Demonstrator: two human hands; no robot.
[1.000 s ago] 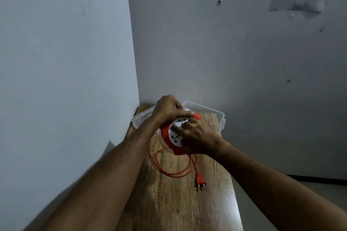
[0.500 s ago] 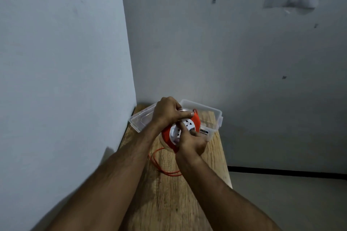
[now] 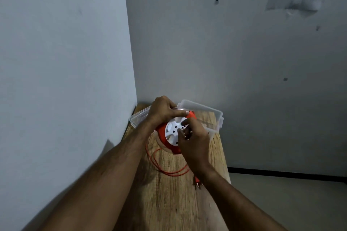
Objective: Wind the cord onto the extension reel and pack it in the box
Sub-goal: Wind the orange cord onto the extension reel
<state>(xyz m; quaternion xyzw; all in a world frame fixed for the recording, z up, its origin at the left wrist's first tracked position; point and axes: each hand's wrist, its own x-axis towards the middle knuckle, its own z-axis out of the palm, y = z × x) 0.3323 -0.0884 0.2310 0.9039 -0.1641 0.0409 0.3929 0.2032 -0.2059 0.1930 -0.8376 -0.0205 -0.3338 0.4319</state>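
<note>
Two loose loops of cord lie on the bench below the hands, so winding is, by my judgement, unfinished. Beyond them the clear box waits open. The left hand is clamped on the reel; the right hand has fingers curled on its white face. The plug rests beside the right wrist.

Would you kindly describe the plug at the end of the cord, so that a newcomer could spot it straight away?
Start at the narrow wooden table set into the corner of the walls, where both hands hold an orange and white extension reel. Follow the loose orange cord looping toward the table's right edge. The plug lies there beside the right forearm: small, orange, and alone in having metal pins.
</note>
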